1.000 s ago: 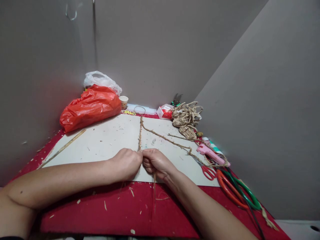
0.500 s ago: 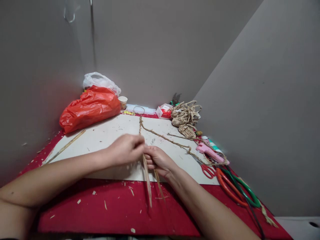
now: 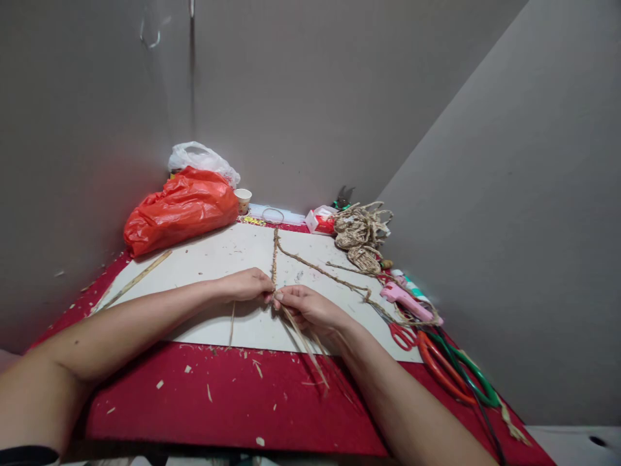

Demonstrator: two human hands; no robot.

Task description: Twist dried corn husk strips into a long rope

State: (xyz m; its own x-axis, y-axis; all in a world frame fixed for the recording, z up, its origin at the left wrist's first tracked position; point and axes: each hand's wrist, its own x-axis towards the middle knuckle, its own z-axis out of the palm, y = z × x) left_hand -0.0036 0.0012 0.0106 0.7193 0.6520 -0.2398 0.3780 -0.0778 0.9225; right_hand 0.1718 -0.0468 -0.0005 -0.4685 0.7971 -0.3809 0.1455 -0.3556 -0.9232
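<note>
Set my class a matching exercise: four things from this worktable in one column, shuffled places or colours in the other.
1. Brown cord
2. Cup
3. Glue gun
4. Sheet

A. White, lying flat on red cloth
B. Held by left hand and right hand
C. Pink
D. Beside the red bag

Pairs: 1-B, 2-D, 3-C, 4-A

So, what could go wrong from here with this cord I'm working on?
The loose strands below your right hand could tangle or slip out. Your left hand and right meet at the near end of the cord, so it might loosen if either eases off. Scraps on the red cloth could catch in the strands.
</note>
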